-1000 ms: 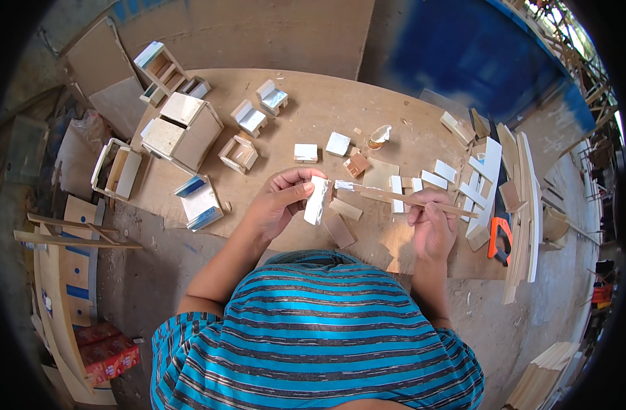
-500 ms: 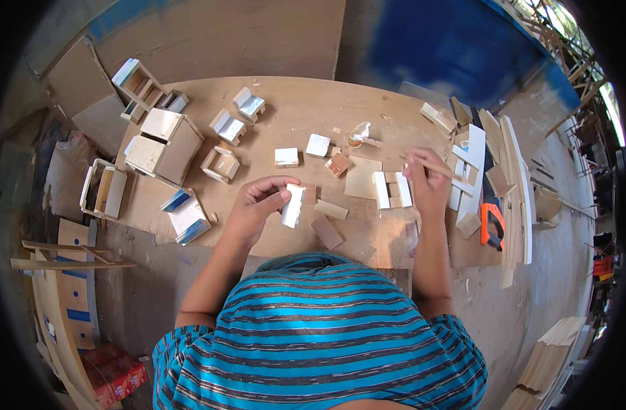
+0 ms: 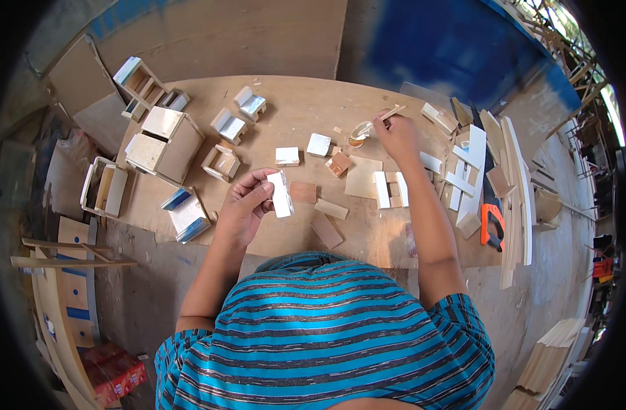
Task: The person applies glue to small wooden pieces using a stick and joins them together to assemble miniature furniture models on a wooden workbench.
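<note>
Over the wooden table (image 3: pixel 292 109), the right hand (image 3: pixel 399 137) has moved forward; the left hand (image 3: pixel 248 201) grips a white block (image 3: pixel 281 195) above the near side. At the cup (image 3: pixel 356 142), the right hand pinches a thin stick (image 3: pixel 395 111), its tip perhaps inside.

Left hand (image 3: pixel 248 201): pinch grip, thumb on top, fingers curled, held ahead of torso. Left forearm (image 3: pixel 207 290) angles up and inward. Right hand (image 3: pixel 397 133): well apart, farther forward, back facing up, fingers drawn together in a grip. Right forearm (image 3: pixel 429 212) stretched forward, leaning inward, elbow slightly bent.
</note>
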A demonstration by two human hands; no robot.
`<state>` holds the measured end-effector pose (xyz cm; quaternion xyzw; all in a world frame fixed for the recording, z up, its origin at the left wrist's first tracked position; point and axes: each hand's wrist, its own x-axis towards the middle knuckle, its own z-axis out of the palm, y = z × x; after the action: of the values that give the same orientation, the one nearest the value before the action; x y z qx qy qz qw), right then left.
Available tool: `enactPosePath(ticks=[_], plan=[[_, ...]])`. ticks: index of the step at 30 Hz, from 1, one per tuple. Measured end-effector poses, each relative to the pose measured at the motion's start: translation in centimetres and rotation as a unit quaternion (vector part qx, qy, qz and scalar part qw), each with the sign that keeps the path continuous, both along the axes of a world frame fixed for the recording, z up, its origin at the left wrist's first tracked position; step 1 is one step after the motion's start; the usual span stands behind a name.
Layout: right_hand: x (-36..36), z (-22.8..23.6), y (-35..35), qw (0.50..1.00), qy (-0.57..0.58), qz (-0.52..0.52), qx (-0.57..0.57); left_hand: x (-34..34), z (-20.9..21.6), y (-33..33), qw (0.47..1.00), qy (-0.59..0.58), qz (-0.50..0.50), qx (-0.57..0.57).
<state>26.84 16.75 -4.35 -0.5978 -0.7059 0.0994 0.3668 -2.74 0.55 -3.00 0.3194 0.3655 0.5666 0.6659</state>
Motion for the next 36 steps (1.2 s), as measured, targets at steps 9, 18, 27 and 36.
enactPosePath(ticks=[9,18,27,36], plan=[[0.6,-3.6,2.0,1.0,-0.011,-0.005,-0.016,0.4,-0.3,0.2,0.999,-0.038,-0.009,-0.008],[3.1,-5.7,-2.7,0.984,0.095,-0.035,-0.146,1.3,-1.3,1.1,0.994,-0.103,-0.037,-0.02],[-3.8,-2.0,-8.9,0.791,0.337,0.264,-0.437,2.6,-3.1,3.0,0.991,-0.033,-0.118,0.057],[-4.0,-2.2,-9.3,0.604,0.501,0.339,-0.52,4.1,-2.1,3.6,0.977,0.027,-0.183,0.105]])
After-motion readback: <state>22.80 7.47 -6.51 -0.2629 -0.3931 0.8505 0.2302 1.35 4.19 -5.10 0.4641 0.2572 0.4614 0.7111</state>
